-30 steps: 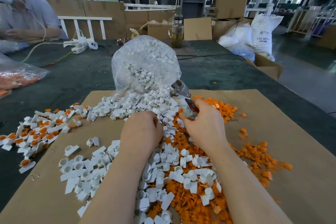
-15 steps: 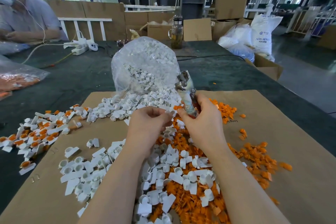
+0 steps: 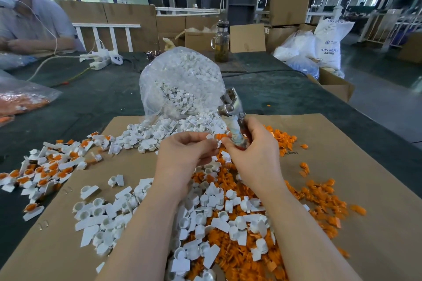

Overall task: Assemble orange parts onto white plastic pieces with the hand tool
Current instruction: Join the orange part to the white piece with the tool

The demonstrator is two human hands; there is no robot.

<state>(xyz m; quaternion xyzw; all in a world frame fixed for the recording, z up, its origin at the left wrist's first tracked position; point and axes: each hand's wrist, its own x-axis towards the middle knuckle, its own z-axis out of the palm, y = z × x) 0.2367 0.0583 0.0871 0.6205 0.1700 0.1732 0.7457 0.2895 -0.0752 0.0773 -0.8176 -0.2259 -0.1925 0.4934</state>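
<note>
Orange part (image 3: 220, 136) sits right at the fingertips, pinched between both hands above the middle of the cardboard sheet (image 3: 342, 155), and a small white piece (image 3: 209, 136) is just beside it, held in the curled fingers of the left hand (image 3: 182, 155). Right hand (image 3: 253, 155) is wrapped around the hand tool (image 3: 233, 118), thumb and forefinger reaching across to nip the orange part while the tool's metal head stands up and tilts away toward the far side. Below the hands, a loose heap of white plastic pieces (image 3: 219, 212) lies mixed over a spread of orange parts (image 3: 319, 201) that trails off to the right across the cardboard. To the left, on the edge of the sheet and the dark table (image 3: 102, 98), lies a scatter of white pieces with orange already seated in them (image 3: 45, 171). Just beyond the hands a clear plastic bag (image 3: 182, 80) full of white pieces spills its contents onto the near cardboard. Far behind it stands a glass bottle (image 3: 221, 43), with cardboard boxes (image 3: 246, 37) near it. At the far left another person (image 3: 34, 25) sits at the table, and a second bag of orange parts (image 3: 22, 100) rests near that side
</note>
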